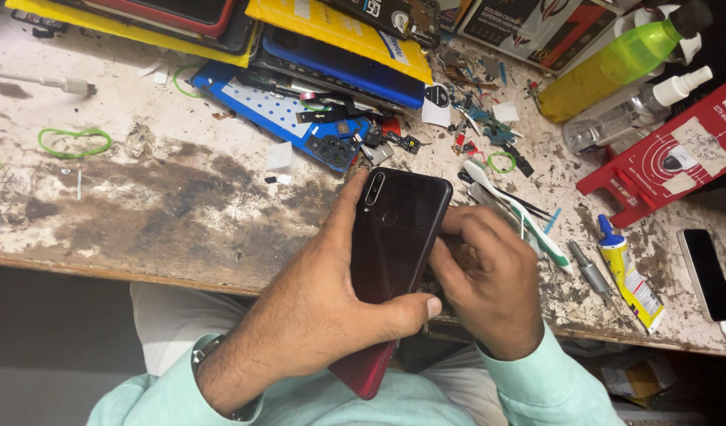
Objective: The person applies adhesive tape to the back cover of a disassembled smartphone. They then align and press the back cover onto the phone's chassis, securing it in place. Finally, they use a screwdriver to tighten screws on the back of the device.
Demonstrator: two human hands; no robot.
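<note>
Dark red phone [394,252] held back-side up over the tabletop [158,205] front edge, long axis running from the person's chest up toward the clutter, camera end pointing away from the body, tilted slightly right. Glossy glass-like back, rounded corners, vertical camera strip near the top left corner, round fingerprint dimple below it.

Left hand [323,308] clamped on the phone: fingers along the left edge, thumb pressed across the lower right edge. Right hand [485,276] curled shut against the phone's right edge, fingertips pinched at the seam; can't tell what's between them.

Tabletop worn, stained, flaking white paint. Green-yellow plastic bottle [615,67] lying top right, liquid inside. Clear spray bottle [631,114] beside it. Glue tube [631,276] with blue nozzle right of the hands. Toothbrush [521,217] just beyond the right hand. Green rubber band [73,142] far left.
</note>
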